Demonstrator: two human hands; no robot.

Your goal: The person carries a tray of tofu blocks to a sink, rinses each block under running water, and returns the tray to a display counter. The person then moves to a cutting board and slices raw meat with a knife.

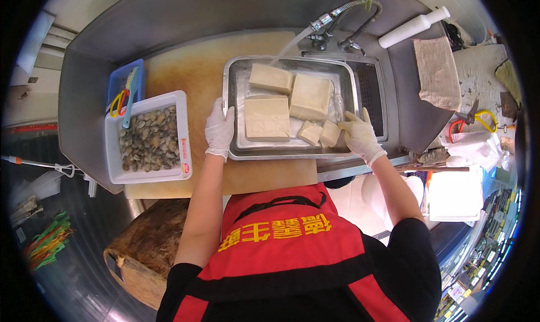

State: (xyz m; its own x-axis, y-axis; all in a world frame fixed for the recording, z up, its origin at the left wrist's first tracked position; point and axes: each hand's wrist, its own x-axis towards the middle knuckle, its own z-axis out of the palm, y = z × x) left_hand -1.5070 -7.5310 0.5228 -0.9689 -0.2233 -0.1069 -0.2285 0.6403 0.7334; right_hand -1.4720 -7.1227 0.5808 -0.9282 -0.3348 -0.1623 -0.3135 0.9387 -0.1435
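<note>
A rectangular stainless-steel tray (291, 155) lies before me, partly on the cutting board and partly over the sink. Inside are three large tofu blocks (267, 117) and two small tofu pieces (330, 133) in the near right corner. Water from the hose tap (322, 21) streams in at the far rim. My gloved left hand (219, 130) grips the tray's left side, its thumb against the wall. On the right side, my gloved right hand (360, 134) straddles the rim, with some fingertips inside beside a small tofu piece.
To the left, a white tray (184, 128) of clams stands on the yellowed cutting board (181, 60). Scissors (120, 102) and a light-blue tool (132, 95) rest across a blue basket (139, 64). The sink (371, 94), a white rolling pin (413, 26) and a cloth (436, 75) are on the right.
</note>
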